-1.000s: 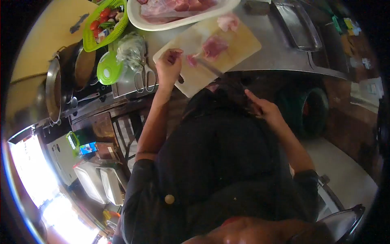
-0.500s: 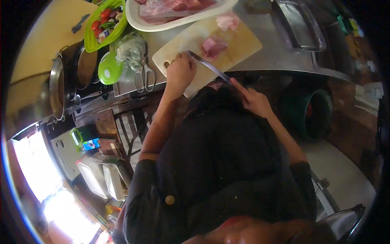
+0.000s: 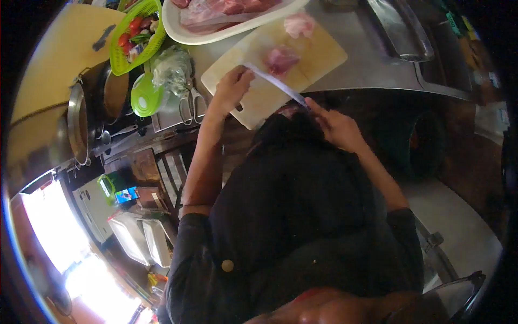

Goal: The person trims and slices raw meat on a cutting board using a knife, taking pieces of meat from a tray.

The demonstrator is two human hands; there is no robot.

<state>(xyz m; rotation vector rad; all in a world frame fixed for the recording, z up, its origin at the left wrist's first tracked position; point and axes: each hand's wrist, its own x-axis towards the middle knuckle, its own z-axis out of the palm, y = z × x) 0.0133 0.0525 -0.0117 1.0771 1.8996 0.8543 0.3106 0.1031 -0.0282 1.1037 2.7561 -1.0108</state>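
My right hand (image 3: 341, 128) is closed around the handle end of a knife (image 3: 275, 82), its blade slanting up and left over the white cutting board (image 3: 321, 56). At the blade's tip is my left hand (image 3: 233, 87), fingers curled together; whether they pinch the tip or a small scrap is hidden. A chunk of raw meat (image 3: 282, 59) lies on the board just beyond the blade. Farther back on the board sits a pale, fatty piece (image 3: 299, 25).
Behind the board stands a white tub (image 3: 189, 38) of raw meat. To the left are a green basket (image 3: 120, 66) of vegetables, a plastic bag (image 3: 171, 73), scissors (image 3: 190, 105), a green lid (image 3: 147, 96) and pans (image 3: 78, 121). A metal tray (image 3: 399, 29) lies at the right.
The knife blade has turned, so it now looks brighter and broader. My left hand has shifted slightly up and left, staying by the tip. The meat pieces have not visibly moved on the board.
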